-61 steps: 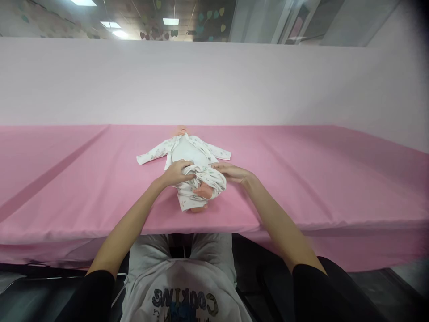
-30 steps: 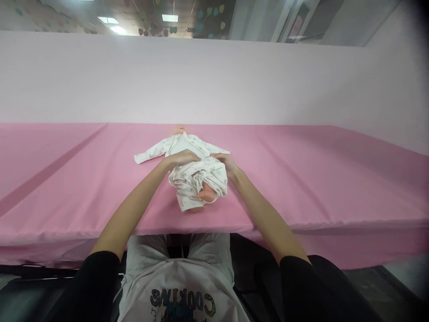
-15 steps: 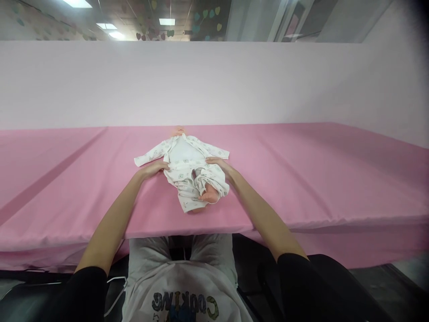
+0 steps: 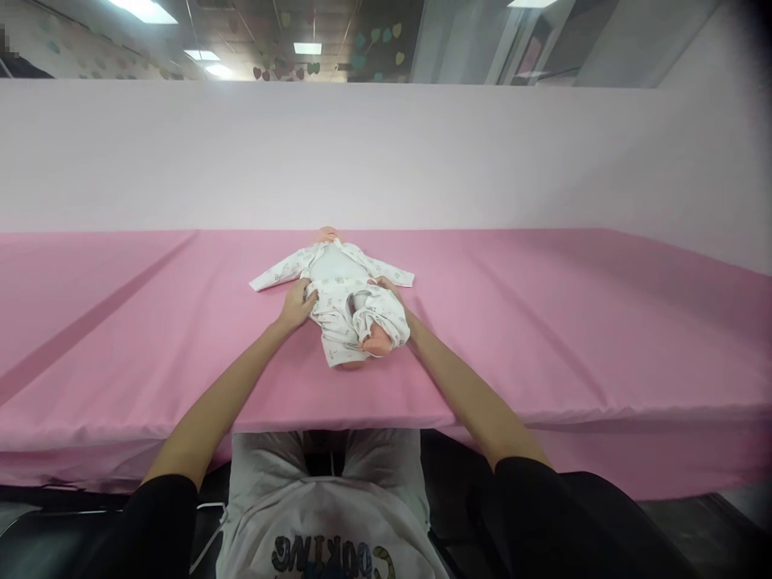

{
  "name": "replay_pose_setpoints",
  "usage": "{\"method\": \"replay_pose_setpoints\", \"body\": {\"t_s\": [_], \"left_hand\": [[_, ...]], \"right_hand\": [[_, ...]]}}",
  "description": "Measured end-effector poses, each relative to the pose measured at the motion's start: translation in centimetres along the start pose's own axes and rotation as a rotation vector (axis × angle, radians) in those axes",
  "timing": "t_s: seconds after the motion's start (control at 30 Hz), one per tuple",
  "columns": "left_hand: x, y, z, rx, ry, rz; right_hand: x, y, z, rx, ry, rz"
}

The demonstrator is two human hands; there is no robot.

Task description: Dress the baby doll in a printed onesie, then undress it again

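A baby doll (image 4: 329, 236) lies on its back on the pink table (image 4: 543, 322), head away from me, feet toward me. It wears a white printed baby garment (image 4: 338, 293) with both sleeves spread out to the sides. One bare foot (image 4: 377, 346) sticks out of the bunched leg cloth. My left hand (image 4: 300, 303) grips the garment's left side at the doll's waist. My right hand (image 4: 392, 299) holds the bunched cloth at the doll's right hip.
A pale pink partition wall (image 4: 386, 153) stands along the table's far edge. The table's front edge (image 4: 386, 418) runs just above my lap. Pink cloth stretches wide to both sides of the doll.
The garment's lower part has been drawn up from a bunch over the legs toward the waist. My left hand moved from on top of the doll to its left side.
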State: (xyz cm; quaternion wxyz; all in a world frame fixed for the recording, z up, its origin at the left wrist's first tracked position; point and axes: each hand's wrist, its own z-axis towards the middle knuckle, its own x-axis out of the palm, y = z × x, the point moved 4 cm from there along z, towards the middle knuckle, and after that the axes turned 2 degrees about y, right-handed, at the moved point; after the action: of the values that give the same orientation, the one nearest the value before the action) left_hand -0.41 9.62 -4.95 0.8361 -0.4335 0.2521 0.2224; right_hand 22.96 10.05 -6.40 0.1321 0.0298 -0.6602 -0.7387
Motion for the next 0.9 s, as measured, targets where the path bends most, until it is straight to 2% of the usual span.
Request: {"method": "replay_pose_setpoints", "body": {"t_s": [0.13,0.23,0.3,0.43,0.5,0.7,0.9], "left_hand": [[-0.1,-0.2,0.2,0.048,-0.103,0.020],[-0.2,-0.1,0.3,0.061,-0.081,-0.024],[-0.5,0.3,0.6,0.000,-0.094,-0.051],[-1.0,1.6,1.5,-0.184,-0.281,-0.134],[-0.9,2.1,2.1,-0.260,-0.331,-0.220],[0.0,2.9,3.8,-0.402,-0.238,-0.404],[0.5,3.2,3.8,-0.461,-0.196,-0.514]], "right_hand": [[-0.2,0.0,1.6,-0.070,-0.144,0.134],[-0.2,-0.2,2.3,-0.097,-0.218,0.150],[-0.2,-0.4,2.4,-0.124,-0.249,0.137],[-0.3,-0.6,2.5,-0.185,-0.306,0.042],[-0.4,-0.7,2.7,-0.191,-0.317,-0.054],[-1.4,-0.8,3.7,-0.220,-0.327,-0.293],[-1.8,-0.4,5.7,-0.236,-0.369,-0.344]]}}
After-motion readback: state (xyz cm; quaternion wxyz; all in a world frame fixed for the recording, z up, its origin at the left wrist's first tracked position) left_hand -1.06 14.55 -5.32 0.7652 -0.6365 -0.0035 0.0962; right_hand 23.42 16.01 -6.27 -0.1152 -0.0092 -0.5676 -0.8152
